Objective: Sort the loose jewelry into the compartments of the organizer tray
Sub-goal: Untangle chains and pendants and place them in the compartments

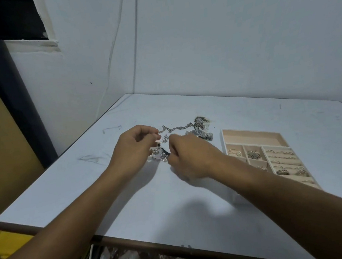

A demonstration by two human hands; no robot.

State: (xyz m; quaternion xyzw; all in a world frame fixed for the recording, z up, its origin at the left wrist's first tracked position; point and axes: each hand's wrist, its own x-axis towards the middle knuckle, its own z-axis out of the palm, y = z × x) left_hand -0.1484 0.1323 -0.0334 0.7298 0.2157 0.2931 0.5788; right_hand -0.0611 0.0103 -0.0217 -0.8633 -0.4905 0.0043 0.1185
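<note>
Untangling now: your left hand (135, 148) pinches the chain (176, 127); your right hand (186, 157) curls, grip unclear. Next, pull it free gently.

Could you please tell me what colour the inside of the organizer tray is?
Organizer tray lining: pale peach-beige, seen in the head view.

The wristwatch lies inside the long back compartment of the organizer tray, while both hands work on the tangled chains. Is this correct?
No. The head view shows the wristwatch on the table, outside the organizer tray, beside its far left corner. The left hand and right hand do work on the tangled chains.
</note>
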